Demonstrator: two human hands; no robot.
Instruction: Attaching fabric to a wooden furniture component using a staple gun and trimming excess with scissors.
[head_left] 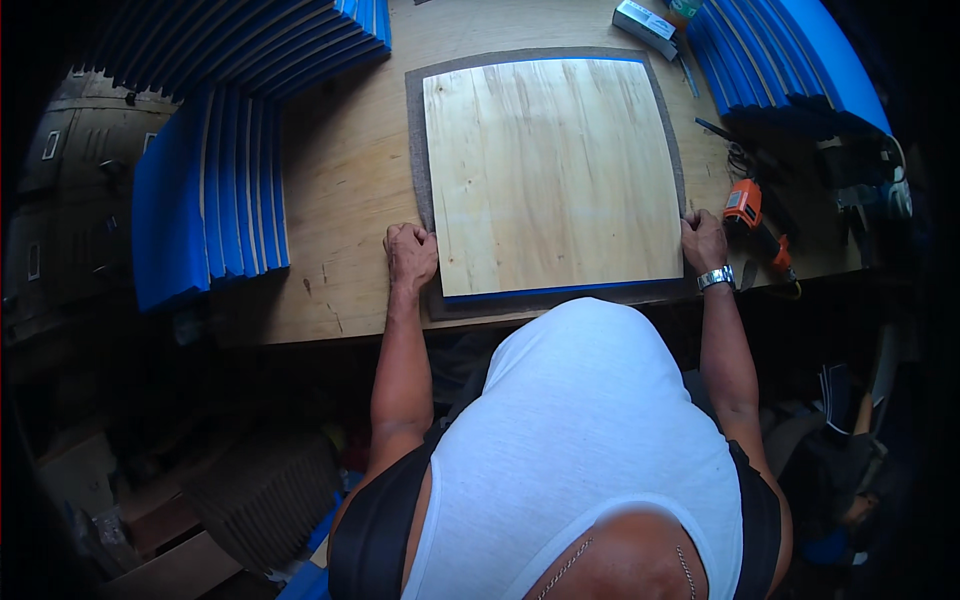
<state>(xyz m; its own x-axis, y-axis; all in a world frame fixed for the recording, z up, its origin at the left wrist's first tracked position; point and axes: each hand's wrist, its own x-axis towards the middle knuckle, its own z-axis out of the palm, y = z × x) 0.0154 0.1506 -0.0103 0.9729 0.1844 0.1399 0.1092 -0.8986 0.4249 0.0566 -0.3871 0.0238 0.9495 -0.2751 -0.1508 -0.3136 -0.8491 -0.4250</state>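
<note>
A pale plywood panel lies flat on the table in front of me, with a thin strip of blue foam showing along its near and far edges. Under both is a larger sheet of grey-brown fabric, whose border sticks out all round. At the panel's left side, near its front corner, my left hand is closed on the fabric edge. My right hand, below which a metal watch circles the wrist, grips the fabric edge on the opposite side. The fingertips of both hands are partly hidden.
Blue foam-covered boards stand stacked at the left, back left and back right. An orange-and-black power tool lies right of my right hand. Behind the panel is a small box. The wooden table ends just before my body.
</note>
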